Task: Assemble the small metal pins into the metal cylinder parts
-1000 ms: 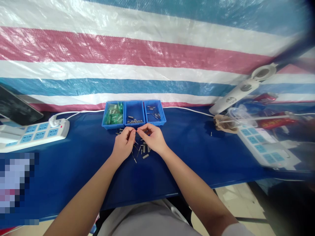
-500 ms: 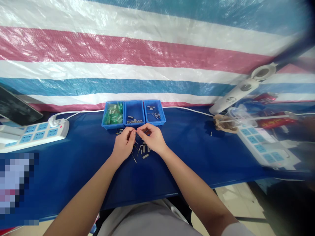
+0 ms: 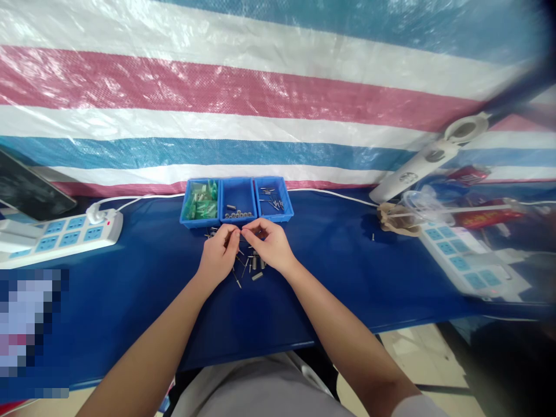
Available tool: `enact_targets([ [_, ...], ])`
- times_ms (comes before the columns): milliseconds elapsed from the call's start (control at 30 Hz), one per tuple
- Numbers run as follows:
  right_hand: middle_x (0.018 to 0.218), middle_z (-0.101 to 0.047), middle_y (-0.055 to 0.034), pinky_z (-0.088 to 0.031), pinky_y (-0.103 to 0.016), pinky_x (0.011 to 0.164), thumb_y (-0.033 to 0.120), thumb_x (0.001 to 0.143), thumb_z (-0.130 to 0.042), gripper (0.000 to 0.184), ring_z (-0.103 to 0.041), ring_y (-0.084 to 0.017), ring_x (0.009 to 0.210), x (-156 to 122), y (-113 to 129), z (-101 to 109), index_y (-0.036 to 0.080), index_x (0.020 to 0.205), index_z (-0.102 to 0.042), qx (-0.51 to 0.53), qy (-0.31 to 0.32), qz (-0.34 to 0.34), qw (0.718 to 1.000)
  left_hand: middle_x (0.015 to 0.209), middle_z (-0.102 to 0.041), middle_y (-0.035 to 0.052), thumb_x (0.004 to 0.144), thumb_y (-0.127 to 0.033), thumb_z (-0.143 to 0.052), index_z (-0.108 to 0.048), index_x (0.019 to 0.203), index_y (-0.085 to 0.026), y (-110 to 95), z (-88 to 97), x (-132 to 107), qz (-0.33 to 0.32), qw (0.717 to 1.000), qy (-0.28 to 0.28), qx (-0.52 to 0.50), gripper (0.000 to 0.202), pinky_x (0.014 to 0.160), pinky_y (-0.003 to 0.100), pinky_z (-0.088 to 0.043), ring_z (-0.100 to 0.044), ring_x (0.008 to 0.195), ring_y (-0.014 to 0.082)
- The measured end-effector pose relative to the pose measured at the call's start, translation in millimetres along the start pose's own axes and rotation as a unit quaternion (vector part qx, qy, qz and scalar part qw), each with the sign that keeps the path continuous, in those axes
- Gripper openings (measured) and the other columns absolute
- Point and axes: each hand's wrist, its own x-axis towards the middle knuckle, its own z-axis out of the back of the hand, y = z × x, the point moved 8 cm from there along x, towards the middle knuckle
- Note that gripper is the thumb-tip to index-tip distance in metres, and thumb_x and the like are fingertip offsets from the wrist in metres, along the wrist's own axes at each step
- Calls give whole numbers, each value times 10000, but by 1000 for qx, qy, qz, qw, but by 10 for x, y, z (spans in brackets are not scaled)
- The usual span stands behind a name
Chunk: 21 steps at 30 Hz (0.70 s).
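Observation:
My left hand [image 3: 220, 250] and my right hand [image 3: 270, 245] meet fingertip to fingertip just in front of the blue bins. Both are closed in a pinch; whatever sits between the fingertips is too small and covered to make out. Beneath and between them, thin metal pins that look like rivets [image 3: 237, 279] and short grey metal cylinders [image 3: 258, 277] lie loose on the blue table. The middle bin [image 3: 237, 188] holds a row of small round metal parts [image 3: 238, 214] and one cylinder. More thin pins [image 3: 276, 202] lie in the right bin; green-and-clear plastic packets [image 3: 204, 202] fill the left bin.
White power strips stand at the left [image 3: 69, 234] and right [image 3: 464, 258]. A white cylindrical device [image 3: 412, 171] leans by a brown paper cup [image 3: 397, 219] and plastic packaging. One small screw-like part [image 3: 373, 237] lies on the table [image 3: 330, 289]. Striped sheeting [image 3: 260, 87] hangs behind.

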Motion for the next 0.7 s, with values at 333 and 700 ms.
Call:
enact_targets([
  [333, 849, -745, -36, -521, -279, 645, 333, 856, -707, 146, -676, -161, 737, 6, 14, 0, 195, 897, -730, 5, 2, 2, 1000, 622, -600, -45, 1006, -420, -468, -594, 947, -218, -1, 1, -2, 0, 1000, -2, -1, 246, 609, 246, -444, -584, 565, 125],
  [700, 856, -746, -35, -525, -282, 654, 343, 865, -695, 150, -677, -163, 751, 6, 28, 8, 201, 903, -725, -9, 5, -5, 1000, 618, -603, -40, 1004, -429, -461, -595, 936, -217, -23, 6, 2, -1, 1000, -3, 3, 260, 603, 249, -447, -584, 561, 127],
])
